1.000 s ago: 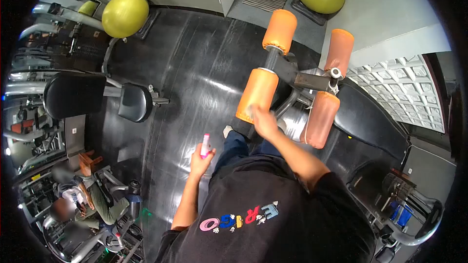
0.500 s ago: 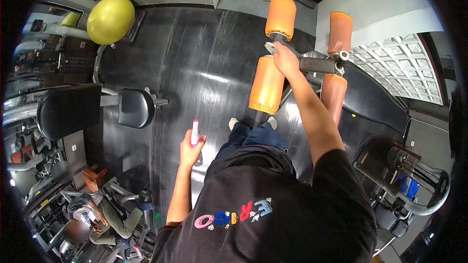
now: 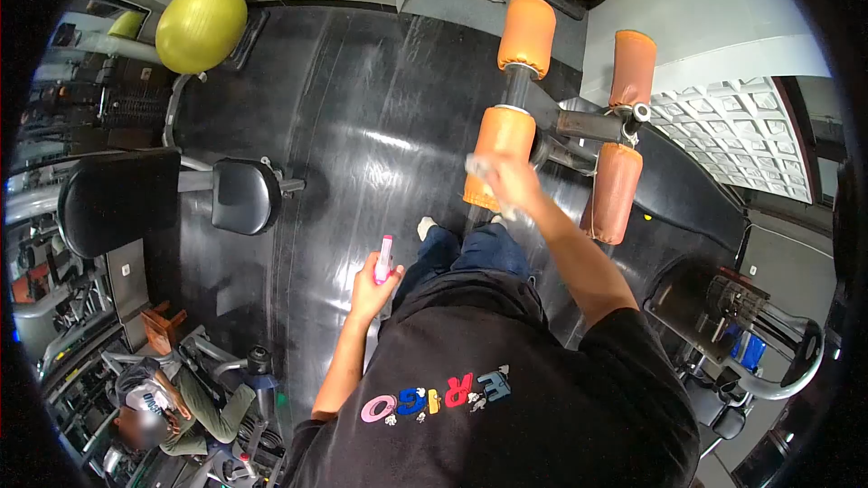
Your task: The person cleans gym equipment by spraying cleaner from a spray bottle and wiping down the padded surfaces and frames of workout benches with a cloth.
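Note:
My left hand (image 3: 369, 291), low in front of my body, is wrapped round a slim pink-and-white bottle (image 3: 383, 260) that points away from me. My right hand (image 3: 510, 183) is closed on a pale cloth (image 3: 476, 165), blurred by motion, with its ends showing on both sides of the fingers. Hand and cloth are over the near part of an orange padded roller (image 3: 504, 134) on an exercise machine; whether they press on it I cannot tell. A second orange roller (image 3: 527, 29) sits farther out on the same metal bar.
Two more orange rollers (image 3: 619, 190) stand to the right on the machine's frame. At the left is a black padded seat (image 3: 244, 197). A yellow-green exercise ball (image 3: 201, 27) lies at the back left. A person (image 3: 185, 402) sits among machines at the lower left.
My right hand has come toward me with the cloth, from the bar between the rollers to the near roller. My left hand has shifted slightly right and nearer with the bottle.

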The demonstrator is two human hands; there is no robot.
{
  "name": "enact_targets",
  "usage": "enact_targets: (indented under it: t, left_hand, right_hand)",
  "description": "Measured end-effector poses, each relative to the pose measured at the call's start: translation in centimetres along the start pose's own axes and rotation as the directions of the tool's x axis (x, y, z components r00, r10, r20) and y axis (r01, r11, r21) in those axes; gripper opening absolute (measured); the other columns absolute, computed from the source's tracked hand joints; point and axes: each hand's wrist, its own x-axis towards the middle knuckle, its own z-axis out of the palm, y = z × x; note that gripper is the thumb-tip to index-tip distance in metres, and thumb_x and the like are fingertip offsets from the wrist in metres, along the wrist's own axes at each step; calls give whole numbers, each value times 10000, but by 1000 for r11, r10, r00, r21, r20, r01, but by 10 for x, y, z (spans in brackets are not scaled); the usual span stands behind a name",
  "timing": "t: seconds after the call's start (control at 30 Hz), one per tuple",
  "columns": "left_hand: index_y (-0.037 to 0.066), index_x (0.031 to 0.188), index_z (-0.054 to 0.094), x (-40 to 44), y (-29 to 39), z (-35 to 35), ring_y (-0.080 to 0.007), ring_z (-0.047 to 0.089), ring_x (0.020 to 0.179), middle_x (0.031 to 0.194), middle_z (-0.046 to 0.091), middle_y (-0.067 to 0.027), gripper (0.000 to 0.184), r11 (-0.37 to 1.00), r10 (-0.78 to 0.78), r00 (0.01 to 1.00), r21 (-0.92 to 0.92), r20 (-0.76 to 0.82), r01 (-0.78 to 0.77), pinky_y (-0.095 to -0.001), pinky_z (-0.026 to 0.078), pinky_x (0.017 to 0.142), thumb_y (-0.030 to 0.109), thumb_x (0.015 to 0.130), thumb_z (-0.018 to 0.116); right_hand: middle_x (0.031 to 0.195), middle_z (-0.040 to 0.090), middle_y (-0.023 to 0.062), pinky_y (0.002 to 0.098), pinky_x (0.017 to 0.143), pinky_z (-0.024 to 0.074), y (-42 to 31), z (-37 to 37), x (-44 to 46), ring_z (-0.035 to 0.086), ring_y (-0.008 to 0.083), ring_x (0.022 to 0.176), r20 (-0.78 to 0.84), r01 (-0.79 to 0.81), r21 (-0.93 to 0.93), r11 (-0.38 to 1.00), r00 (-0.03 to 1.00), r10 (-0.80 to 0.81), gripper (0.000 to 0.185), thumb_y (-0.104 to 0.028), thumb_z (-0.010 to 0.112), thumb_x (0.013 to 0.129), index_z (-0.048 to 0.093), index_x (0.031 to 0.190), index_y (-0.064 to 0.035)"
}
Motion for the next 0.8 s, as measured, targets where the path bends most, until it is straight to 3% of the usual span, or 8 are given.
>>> enact_targets:
  t: [0.13,0.23,0.37,0.47,0.63,0.67,0.73,0.8]
  left_hand:
    - [62,988,576,11,12,-9,-184,575,612,675,597,-88,350,991,40,999,130,12,-41,-332,473,616,293,804,764]
    - [71,999,579,17,22,-10,-237,590,590,665,592,-115,371,979,79,997,189,8,-79,-353,475,600,306,789,774]
    - [68,1008,582,17,24,-6,-235,628,616,669,609,-118,376,979,104,994,179,-32,-97,-358,482,606,301,787,777]
    - [67,1016,585,9,24,1,-220,636,621,672,619,-114,373,982,80,997,171,1,-79,-356,487,606,293,790,777]
    - [61,1010,580,-2,23,9,-182,624,620,664,623,-92,361,992,104,995,76,3,-104,-336,487,602,280,797,772]
    - [63,1008,579,-3,19,10,-181,620,627,676,626,-86,360,994,95,995,52,4,-95,-331,489,611,278,796,774]
    - [63,1007,580,-4,14,11,-180,616,628,680,624,-87,359,994,101,995,45,9,-101,-332,487,612,279,795,774]
    - [63,1006,580,-3,13,10,-179,612,629,684,621,-88,359,992,117,993,44,23,-118,-333,486,613,280,795,775]
  right_hand:
    - [954,623,140,474,764,520,2,-39,71,637,366,894,-411,-15,-63,998,911,-12,302,-92,578,818,586,1114,-151]
    - [946,625,129,484,742,522,4,-43,99,646,358,892,-385,-35,-209,977,922,-49,240,-119,579,846,586,1080,-175]
    - [946,641,71,470,732,528,32,15,66,668,300,869,-46,-13,-450,893,999,-8,176,-179,642,823,624,999,-183]
    - [931,634,65,451,736,529,39,16,40,665,295,864,-190,9,-388,921,978,-90,231,-235,665,821,628,1045,-195]
    - [1025,665,114,474,796,517,71,14,-4,649,375,931,-392,-165,-12,986,908,147,292,-257,661,832,611,1110,-181]
    - [1025,665,114,474,796,517,79,14,-11,649,375,931,-388,-158,-19,987,911,138,292,-257,661,832,611,1110,-181]
    - [1043,675,174,498,816,504,100,13,-25,627,430,985,-226,-451,116,885,855,466,304,-281,639,856,590,1121,-141]
    - [1028,672,196,503,815,502,137,6,-35,620,442,993,-241,-382,94,919,887,393,323,-317,631,865,584,1120,-125]
